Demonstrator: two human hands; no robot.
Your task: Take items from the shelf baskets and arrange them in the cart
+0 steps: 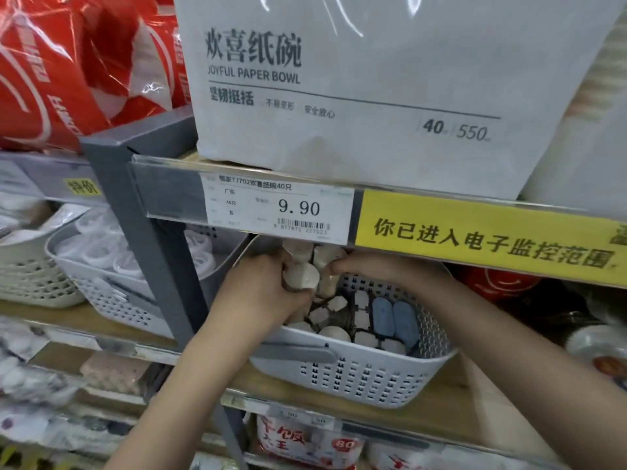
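The big grey paper-bowl pack (pixel 356 79) sits on the shelf directly above the white perforated basket (pixel 359 371), with the price rail (pixel 281 206) between them. Inside the basket, against its right wall, lie two blue pieces (pixel 395 318); white round items (pixel 334 334) crowd its near-left part. Both hands reach into the basket's back-left corner, under the rail. The left hand (pixel 261 293) is curled round a small white cup-like item (pixel 302 274). The right hand (pixel 353 266) has its fingers bent in beside more pale items there; whether it actually grips one I cannot tell. The cart is out of view.

The risk, I judge, is the tight gap: lifting straight up would knock the item against the rail and loosen the grip, or drag neighbouring pieces over the basket's rim. The basket itself could also slide forward off the shelf edge.
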